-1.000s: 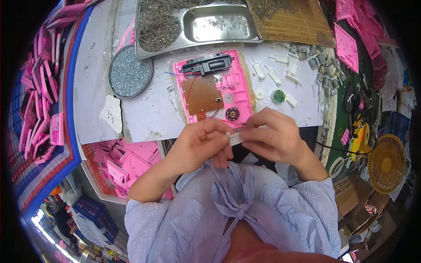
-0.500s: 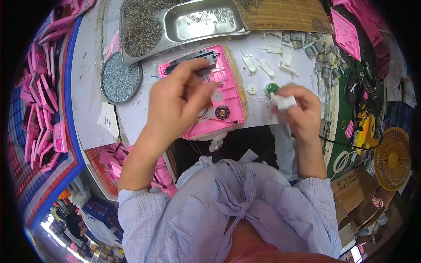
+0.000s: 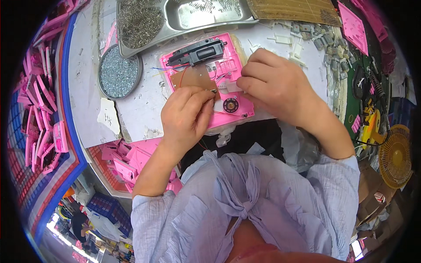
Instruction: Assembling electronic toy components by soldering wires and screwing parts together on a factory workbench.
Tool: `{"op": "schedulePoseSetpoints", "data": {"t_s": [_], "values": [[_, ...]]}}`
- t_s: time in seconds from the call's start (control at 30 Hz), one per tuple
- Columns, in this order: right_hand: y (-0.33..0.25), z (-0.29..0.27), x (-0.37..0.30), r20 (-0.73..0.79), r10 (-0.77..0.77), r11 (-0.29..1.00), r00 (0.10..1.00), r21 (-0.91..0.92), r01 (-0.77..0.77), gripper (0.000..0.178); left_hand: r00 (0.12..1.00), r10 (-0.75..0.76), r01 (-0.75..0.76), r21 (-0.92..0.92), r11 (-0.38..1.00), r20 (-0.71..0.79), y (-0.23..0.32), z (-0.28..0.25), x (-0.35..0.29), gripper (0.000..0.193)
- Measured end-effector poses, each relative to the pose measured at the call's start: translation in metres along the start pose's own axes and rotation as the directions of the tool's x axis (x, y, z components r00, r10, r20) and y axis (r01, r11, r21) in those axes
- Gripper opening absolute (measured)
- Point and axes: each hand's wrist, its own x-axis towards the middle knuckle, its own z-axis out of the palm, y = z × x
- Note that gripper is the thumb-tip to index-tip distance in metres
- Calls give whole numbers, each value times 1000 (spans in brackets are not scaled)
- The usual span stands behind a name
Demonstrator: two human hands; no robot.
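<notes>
A pink plastic housing (image 3: 244,101) lies in front of me on the table. In its upper part sits a long black mechanism (image 3: 206,53), and below that is a brown circuit board (image 3: 191,78) with thin wires. A round black speaker (image 3: 230,105) fills the lower right corner. My right hand (image 3: 278,83) grips a white plastic slider-like part (image 3: 231,87) over the housing's right side. My left hand (image 3: 186,111) is closed in a pinch at the board's lower right edge, beside the white part. Whatever its fingertips hold is too small to name.
Behind the housing stands a metal tray (image 3: 171,33) of small springs. A round dish (image 3: 119,72) of tiny metal pieces is at left. White plastic parts (image 3: 297,51) and several grey blocks (image 3: 326,44) lie at right, near a cardboard sheet (image 3: 298,9). Pink casings (image 3: 44,109) are heaped far left.
My right hand has carried the white part leftward onto the housing. My left hand has come down from the black mechanism to the board's edge and pinched. The circuit board now shows.
</notes>
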Motion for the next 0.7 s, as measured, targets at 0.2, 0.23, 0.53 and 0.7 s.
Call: {"op": "schedulePoseSetpoints", "data": {"t_s": [0.2, 0.23, 0.53, 0.7], "values": [[7, -5, 6, 47, -122, 992, 991, -19, 123, 25, 998, -2, 1, -7, 1000, -58, -1, 3, -2, 17], [7, -7, 5, 45, -124, 992, 991, -28, 126, 26, 998, -3, 3, -6, 1000, -61, -1, 4, -2, 17], [12, 6, 2, -26, -156, 981, 987, 110, 158, 32, 998, -6, 6, -8, 1000, -67, -4, 6, -3, 17], [32, 29, -14, -190, -49, 951, 981, 292, 104, 34, 997, 8, -7, 5, 1000, -82, -3, 7, -1, 17]]}}
